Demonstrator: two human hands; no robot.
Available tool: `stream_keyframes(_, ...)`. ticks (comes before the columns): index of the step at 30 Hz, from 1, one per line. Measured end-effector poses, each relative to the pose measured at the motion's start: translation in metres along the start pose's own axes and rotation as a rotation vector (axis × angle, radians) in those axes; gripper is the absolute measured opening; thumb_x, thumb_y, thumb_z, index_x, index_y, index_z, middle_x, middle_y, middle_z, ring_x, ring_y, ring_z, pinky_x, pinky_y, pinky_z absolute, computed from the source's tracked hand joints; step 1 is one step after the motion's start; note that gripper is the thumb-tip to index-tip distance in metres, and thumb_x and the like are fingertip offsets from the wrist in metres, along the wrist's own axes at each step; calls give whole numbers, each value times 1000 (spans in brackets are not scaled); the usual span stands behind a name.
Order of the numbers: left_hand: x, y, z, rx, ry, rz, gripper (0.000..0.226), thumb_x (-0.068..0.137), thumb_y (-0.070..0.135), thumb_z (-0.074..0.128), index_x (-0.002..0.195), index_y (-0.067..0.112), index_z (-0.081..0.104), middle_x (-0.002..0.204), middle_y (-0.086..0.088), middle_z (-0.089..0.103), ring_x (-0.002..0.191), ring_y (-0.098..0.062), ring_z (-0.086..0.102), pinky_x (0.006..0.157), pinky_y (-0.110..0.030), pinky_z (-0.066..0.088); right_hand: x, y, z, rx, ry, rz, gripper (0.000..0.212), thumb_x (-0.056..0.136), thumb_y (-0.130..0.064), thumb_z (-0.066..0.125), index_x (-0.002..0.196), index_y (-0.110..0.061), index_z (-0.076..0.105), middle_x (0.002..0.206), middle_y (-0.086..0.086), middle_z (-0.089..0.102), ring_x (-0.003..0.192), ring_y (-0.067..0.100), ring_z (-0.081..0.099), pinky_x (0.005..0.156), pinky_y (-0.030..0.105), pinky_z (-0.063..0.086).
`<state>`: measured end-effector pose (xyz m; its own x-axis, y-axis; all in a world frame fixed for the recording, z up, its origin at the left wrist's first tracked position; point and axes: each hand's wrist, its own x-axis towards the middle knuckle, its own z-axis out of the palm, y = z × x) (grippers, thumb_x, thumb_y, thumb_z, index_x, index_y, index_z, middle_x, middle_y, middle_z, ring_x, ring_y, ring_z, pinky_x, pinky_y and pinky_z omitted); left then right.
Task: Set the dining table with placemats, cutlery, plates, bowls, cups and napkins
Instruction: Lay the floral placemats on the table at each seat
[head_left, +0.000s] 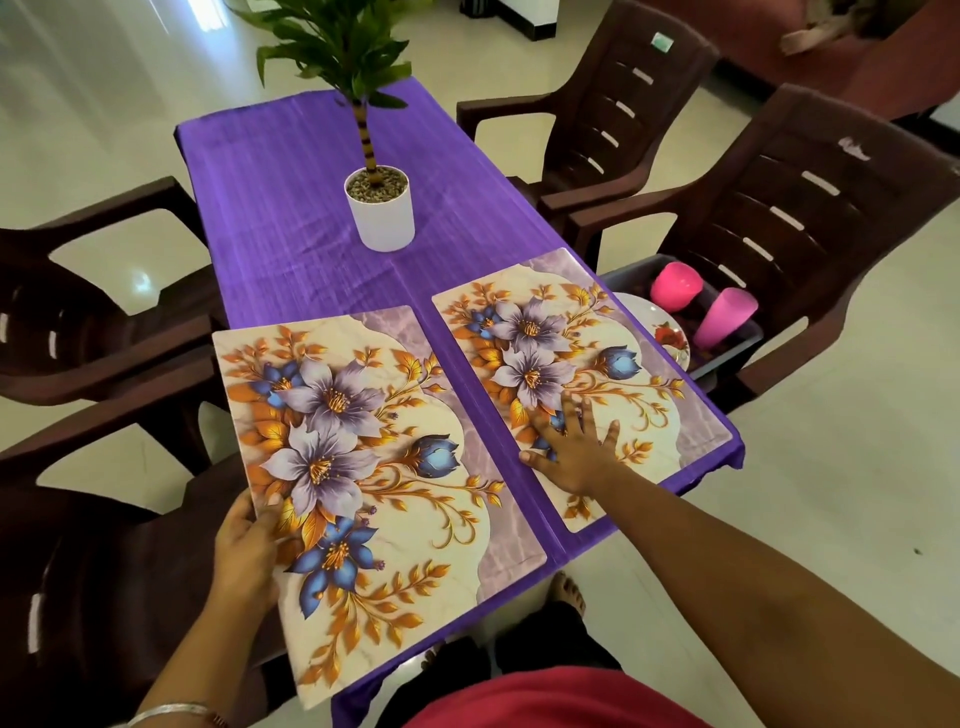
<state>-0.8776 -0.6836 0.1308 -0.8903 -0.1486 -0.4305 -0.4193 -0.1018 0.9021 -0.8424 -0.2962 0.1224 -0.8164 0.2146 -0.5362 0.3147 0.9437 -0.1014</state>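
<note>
**Q:** How did the two hands stand in this figure?

**A:** The left hand (248, 545) gripped the near left edge of the left placemat (363, 467), thumb on top and fingers curled beneath; that edge overhung the side of the table (291, 208). The right hand (574, 452) lay flat, fingers straight and spread, pressing on the right placemat (576, 364), which rested on the purple cloth beside the first, a strip of cloth showing between them.

**Q:** Which containers were present, and what did they hold?

**A:** A dark tub (737, 345) sat on the seat of the near right chair (810, 218), just beside the table's right edge. It held two pink cups (724, 317) and a white plate (660, 325) with a red flower print, partly hidden behind the mat. A white pot (382, 218) farther along the table held pebbles and a green plant (337, 47).
</note>
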Motion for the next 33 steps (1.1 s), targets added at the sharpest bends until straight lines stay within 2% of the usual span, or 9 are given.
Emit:
stream_keyframes(6, -2, 0, 2, -7, 6, -27, 22, 100, 22, 50, 120, 15, 57, 105, -4, 68, 87, -23, 66, 69, -36, 59, -3, -3, -1, 7, -3, 7, 75, 87, -74, 20, 148, -43, -10, 157, 5, -25, 141, 36, -28, 108, 68, -8)
stream_keyframes(12, -5, 2, 2, -38, -3, -39, 20, 99, 22, 51, 117, 16, 58, 105, -4, 69, 87, -23, 68, 67, -35, 60, -3, -3, 0, 5, -3, 3, 75, 86, -74, 20, 148, -44, -11, 156, 5, -27, 141, 35, -27, 107, 68, -9)
stream_keyframes(16, -7, 4, 2, -61, -3, -40, 18, 99, 21, 51, 114, 17, 60, 104, -3, 70, 78, -16, 72, 65, -35, 61, -2, -2, 0, 1, -2, -5, 75, 86, -74, 20, 148, -43, -11, 156, 5, -28, 141, 36, -28, 107, 68, -9)
stream_keyframes(21, -8, 4, 0, -42, 4, -34, 15, 100, 21, 50, 110, 19, 61, 105, -3, 69, 84, -19, 70, 66, -34, 61, 0, -2, 2, 1, -5, -3, 75, 86, -75, 20, 147, -45, -12, 156, 5, -27, 141, 36, -28, 107, 69, -9)
stream_keyframes(26, -7, 4, -4, -22, 8, -34, 26, 99, 23, 50, 122, 12, 56, 108, -6, 68, 92, -25, 66, 64, -32, 61, 0, -1, 1, -8, -6, -9, 74, 86, -75, 20, 147, -45, -11, 157, 5, -27, 141, 36, -28, 106, 68, -10)
stream_keyframes(33, -7, 6, -5, -35, 0, -27, 26, 99, 23, 51, 122, 12, 56, 107, -6, 68, 91, -26, 66, 66, -34, 60, 2, 2, 3, -13, -14, -27, 76, 85, -76, 20, 146, -45, -13, 156, 5, -29, 141, 35, -30, 106, 69, -11)
